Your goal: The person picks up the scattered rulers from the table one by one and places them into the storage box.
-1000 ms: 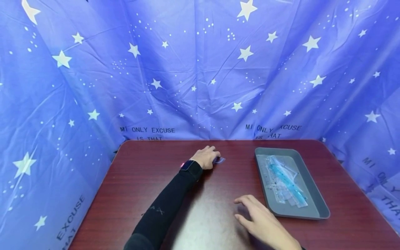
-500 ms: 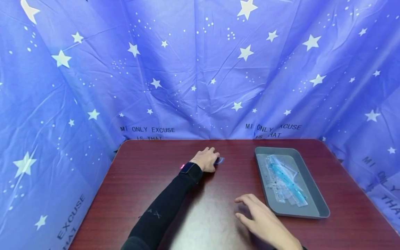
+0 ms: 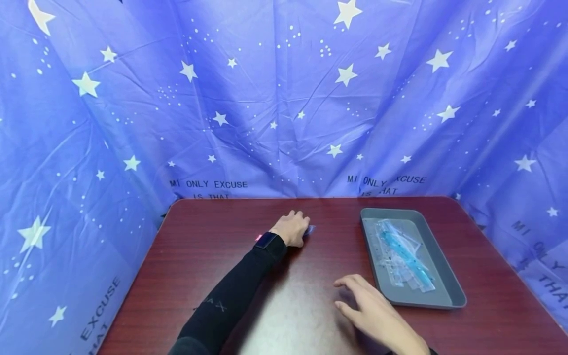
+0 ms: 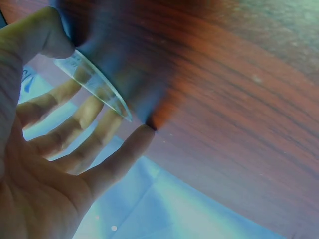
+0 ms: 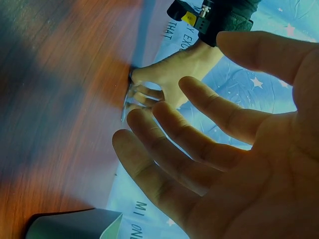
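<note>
My left hand (image 3: 290, 229) is low over the far middle of the table, palm down. Between its thumb and fingers it holds a clear protractor (image 4: 94, 84), whose curved edge shows in the left wrist view. In the head view only a small bluish end of it sticks out past the fingers; the hand hides the rest. My right hand (image 3: 372, 310) hovers near the front of the table with loosely bent, spread fingers and holds nothing. It is left of a grey tray (image 3: 457, 296), in which clear plastic rulers and a teal ruler (image 3: 406, 251) lie in an overlapping pile.
A reddish-brown wooden table (image 3: 199, 256) carries everything, with rounded far corners. Blue star-printed curtains (image 3: 275, 98) hang behind it and along both sides. A dark band (image 3: 267, 240) is strapped round the left wrist over a black sleeve.
My left hand has drawn slightly back toward me, and the protractor has shifted a little left, with less of it showing. The right hand is nearly still.
</note>
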### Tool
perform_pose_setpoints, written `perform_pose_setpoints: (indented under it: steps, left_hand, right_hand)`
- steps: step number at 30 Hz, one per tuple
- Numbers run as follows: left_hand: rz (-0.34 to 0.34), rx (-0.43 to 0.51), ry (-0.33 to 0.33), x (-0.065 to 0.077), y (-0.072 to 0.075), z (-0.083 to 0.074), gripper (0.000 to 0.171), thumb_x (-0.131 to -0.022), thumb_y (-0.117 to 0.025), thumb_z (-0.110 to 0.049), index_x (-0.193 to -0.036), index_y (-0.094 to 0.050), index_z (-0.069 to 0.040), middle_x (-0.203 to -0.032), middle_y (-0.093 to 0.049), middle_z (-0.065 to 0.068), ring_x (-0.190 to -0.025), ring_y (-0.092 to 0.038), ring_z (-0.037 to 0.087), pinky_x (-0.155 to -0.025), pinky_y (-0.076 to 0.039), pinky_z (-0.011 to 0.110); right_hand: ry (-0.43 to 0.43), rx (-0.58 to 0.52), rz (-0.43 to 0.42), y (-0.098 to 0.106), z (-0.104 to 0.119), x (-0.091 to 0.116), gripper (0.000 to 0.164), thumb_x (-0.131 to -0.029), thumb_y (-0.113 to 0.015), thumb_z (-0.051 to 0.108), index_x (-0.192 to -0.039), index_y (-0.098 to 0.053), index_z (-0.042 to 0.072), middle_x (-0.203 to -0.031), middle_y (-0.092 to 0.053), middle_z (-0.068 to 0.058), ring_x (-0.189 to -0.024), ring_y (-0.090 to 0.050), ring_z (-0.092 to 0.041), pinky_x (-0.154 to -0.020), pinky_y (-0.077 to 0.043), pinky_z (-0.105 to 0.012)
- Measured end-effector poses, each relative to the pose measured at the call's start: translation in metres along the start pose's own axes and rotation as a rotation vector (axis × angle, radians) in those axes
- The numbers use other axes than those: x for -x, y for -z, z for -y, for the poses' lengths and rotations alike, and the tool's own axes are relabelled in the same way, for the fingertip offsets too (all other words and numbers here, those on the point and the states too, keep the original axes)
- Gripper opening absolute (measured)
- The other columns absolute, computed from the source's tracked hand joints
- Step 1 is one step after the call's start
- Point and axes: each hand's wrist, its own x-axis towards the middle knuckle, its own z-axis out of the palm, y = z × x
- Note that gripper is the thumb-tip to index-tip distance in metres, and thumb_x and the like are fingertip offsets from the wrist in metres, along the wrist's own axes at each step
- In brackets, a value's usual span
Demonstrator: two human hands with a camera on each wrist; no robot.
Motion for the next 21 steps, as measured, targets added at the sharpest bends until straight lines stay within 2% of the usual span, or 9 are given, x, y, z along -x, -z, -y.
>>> perform_pose_setpoints:
  steps: [7,11,15,21]
  left_hand:
    - [-0.006,0.047,0.050,0.011,0.003,0.001,0.059,-0.085,-0.083,-0.038,-0.132,-0.061,-0.010,-0.126,-0.065,0.011,-0.117,-0.064,0.029,-0.093,-0.062,0.042]
    - [-0.061,0.097,0.044,0.020,0.012,-0.001,0.060,-0.083,-0.082,-0.036,-0.133,-0.060,-0.009,-0.127,-0.064,0.011,-0.115,-0.063,0.029,-0.091,-0.063,0.041]
    - [-0.135,0.155,0.009,0.031,0.020,-0.011,0.055,-0.080,-0.080,-0.033,-0.126,-0.061,-0.010,-0.120,-0.063,0.010,-0.108,-0.063,0.028,-0.085,-0.063,0.038]
    - [-0.208,0.189,-0.032,0.049,0.030,-0.037,0.049,-0.078,-0.081,-0.034,-0.118,-0.062,-0.013,-0.113,-0.062,0.005,-0.102,-0.062,0.024,-0.079,-0.062,0.034]
  right_hand:
    - [0.007,0.004,-0.016,0.002,-0.003,-0.002,0.028,-0.095,-0.081,0.018,-0.121,-0.072,0.016,-0.119,-0.069,0.004,-0.112,-0.071,-0.020,-0.091,-0.060,-0.035]
    - [0.003,0.005,-0.027,0.004,-0.005,-0.006,0.030,-0.095,-0.082,0.018,-0.122,-0.072,0.015,-0.120,-0.069,0.003,-0.110,-0.071,-0.020,-0.090,-0.060,-0.036]
    - [-0.005,-0.009,-0.059,0.008,-0.008,-0.010,0.033,-0.095,-0.082,0.017,-0.125,-0.071,0.011,-0.121,-0.071,-0.001,-0.109,-0.072,-0.023,-0.089,-0.061,-0.038]
    - [-0.025,-0.056,-0.150,0.012,-0.013,-0.018,0.039,-0.095,-0.080,0.013,-0.132,-0.069,0.005,-0.122,-0.073,-0.008,-0.109,-0.072,-0.025,-0.091,-0.061,-0.044]
